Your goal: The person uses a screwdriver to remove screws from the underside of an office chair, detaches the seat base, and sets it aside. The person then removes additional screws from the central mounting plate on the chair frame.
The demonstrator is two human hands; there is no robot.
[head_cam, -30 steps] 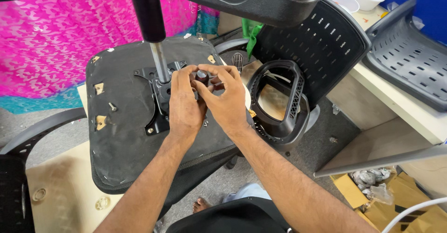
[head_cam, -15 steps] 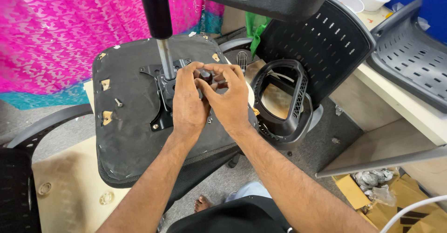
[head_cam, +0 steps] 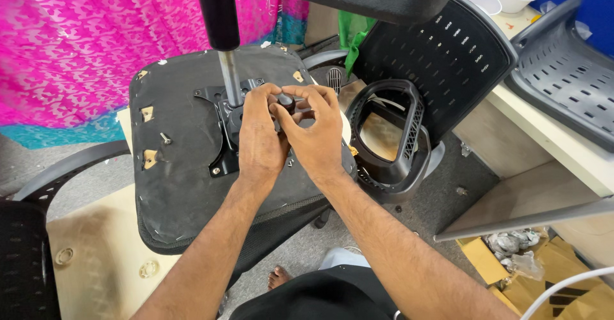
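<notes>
Both hands met over the metal plate (head_cam: 220, 125) bolted to the underside of an upturned chair seat (head_cam: 185, 185). The left hand (head_cam: 261, 142) lay across the plate, its grip curled shut around the mechanism beneath it. The right hand (head_cam: 316, 134) pinched a small black knob (head_cam: 284, 100) between thumb and fingertips, just beside the chrome post (head_cam: 230, 77). A black chair back (head_cam: 441, 64) and a plastic armrest loop (head_cam: 390, 134) stood near, right of the seat.
</notes>
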